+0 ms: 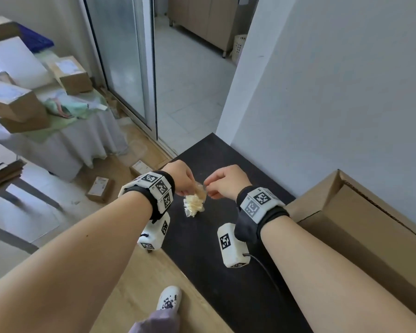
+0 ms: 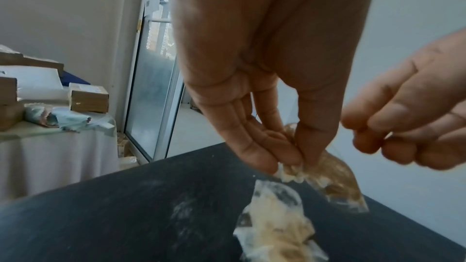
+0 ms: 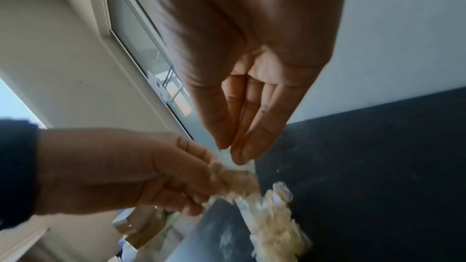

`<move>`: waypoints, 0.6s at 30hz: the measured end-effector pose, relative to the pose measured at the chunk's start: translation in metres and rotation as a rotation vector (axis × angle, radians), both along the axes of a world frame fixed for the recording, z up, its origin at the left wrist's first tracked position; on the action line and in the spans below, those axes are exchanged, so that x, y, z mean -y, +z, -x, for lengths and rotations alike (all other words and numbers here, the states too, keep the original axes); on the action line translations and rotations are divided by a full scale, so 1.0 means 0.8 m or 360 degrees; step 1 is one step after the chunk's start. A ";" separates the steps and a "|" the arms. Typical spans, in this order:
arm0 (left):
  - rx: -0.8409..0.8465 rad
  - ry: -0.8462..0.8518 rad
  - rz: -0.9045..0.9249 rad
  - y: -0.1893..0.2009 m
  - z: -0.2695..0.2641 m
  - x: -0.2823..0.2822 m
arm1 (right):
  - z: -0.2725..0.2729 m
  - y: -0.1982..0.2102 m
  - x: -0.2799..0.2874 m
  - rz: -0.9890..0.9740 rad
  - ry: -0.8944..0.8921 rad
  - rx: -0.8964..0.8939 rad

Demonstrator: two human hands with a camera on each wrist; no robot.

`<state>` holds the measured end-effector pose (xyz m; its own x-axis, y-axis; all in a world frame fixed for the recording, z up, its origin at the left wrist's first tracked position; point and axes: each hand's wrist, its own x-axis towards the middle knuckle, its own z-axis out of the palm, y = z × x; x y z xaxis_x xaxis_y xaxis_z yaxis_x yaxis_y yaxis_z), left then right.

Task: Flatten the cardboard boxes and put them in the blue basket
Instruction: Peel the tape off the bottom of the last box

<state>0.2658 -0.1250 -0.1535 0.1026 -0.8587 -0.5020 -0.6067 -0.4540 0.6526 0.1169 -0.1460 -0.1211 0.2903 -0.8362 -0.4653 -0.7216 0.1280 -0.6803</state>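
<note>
Over the dark table (image 1: pixel 226 280) my two hands hold a crumpled wad of clear packing tape (image 1: pixel 194 201) with brown cardboard fuzz stuck to it. My left hand (image 1: pixel 189 187) pinches the wad's top between thumb and fingers (image 2: pixel 287 156). My right hand (image 1: pixel 209 187) pinches a clear tape end (image 3: pixel 246 164) just right of it. A large open cardboard box (image 1: pixel 360 227) lies on the table at the right, against the wall. The blue basket (image 1: pixel 36 40) shows at the far left, partly hidden behind boxes.
A cloth-covered table at the left carries several closed cardboard boxes (image 1: pixel 72 75) and crumpled paper (image 1: pixel 67 106). Small boxes (image 1: pixel 100 189) lie on the wooden floor. Flattened cardboard (image 1: pixel 3 171) is stacked at the left edge. A glass sliding door (image 1: pixel 120 61) stands ahead.
</note>
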 end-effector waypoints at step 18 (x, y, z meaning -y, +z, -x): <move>-0.0482 -0.0077 -0.0534 -0.052 -0.031 0.055 | -0.027 -0.094 0.024 -0.0193 0.0098 -0.0415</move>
<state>0.2906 -0.1692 -0.1947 -0.1279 -0.6438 -0.7544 -0.4370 -0.6462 0.6256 0.1387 -0.1653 -0.1962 0.1966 -0.7544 -0.6263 -0.8790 0.1474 -0.4535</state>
